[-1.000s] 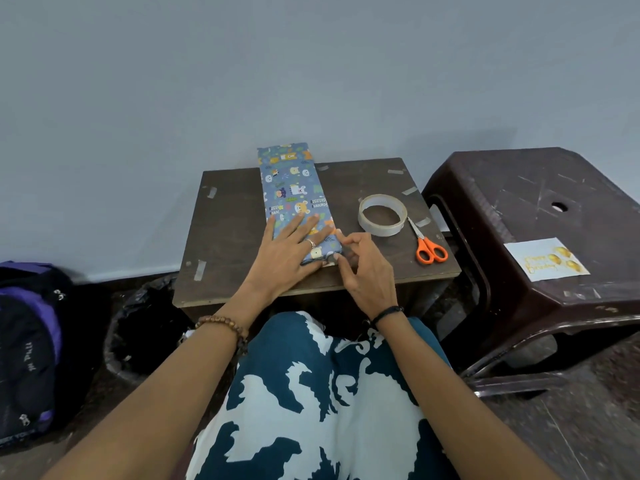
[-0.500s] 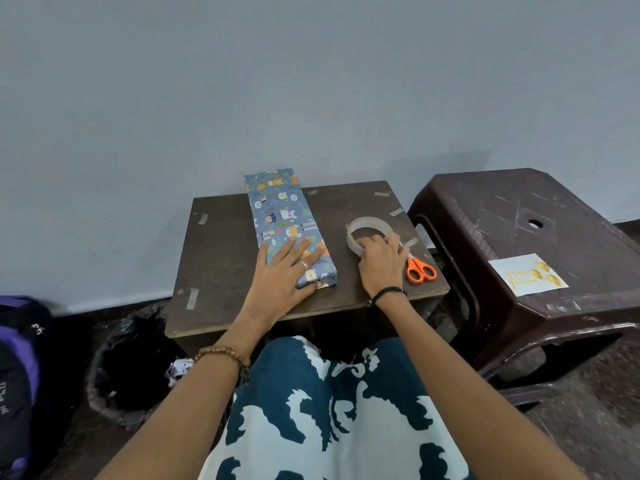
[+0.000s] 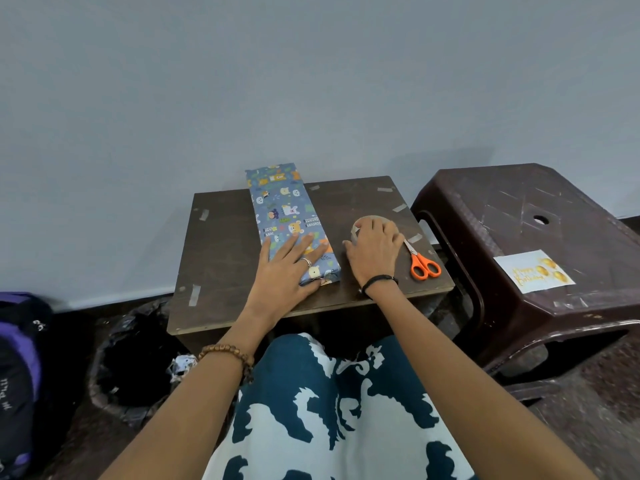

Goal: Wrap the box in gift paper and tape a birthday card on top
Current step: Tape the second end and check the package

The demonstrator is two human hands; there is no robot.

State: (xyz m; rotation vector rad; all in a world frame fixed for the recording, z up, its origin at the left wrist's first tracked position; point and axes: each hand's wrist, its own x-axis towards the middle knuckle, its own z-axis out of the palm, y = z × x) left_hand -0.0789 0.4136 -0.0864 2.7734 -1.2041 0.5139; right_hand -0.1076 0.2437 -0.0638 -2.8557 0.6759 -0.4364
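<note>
Reaching for tape with the box's near end unsealed

On the table [image 3: 221,258], the wrapped box [image 3: 287,216] lies under the flat, straight-fingered left hand [image 3: 287,275]; the right hand [image 3: 375,251] covers the tape roll [image 3: 358,227], grip hidden. The card [image 3: 533,276] waits on the stool [image 3: 519,209]. If the left hand lifts, the end fold may spring open.

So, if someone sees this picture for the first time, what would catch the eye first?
Most likely the wrapped box, bright blue with cartoon animals, lying on the small dark table with the left hand flat on its near end. Next, the right hand covering the tape roll, with orange scissors just to its right. The birthday card lies apart on the brown stool.
</note>
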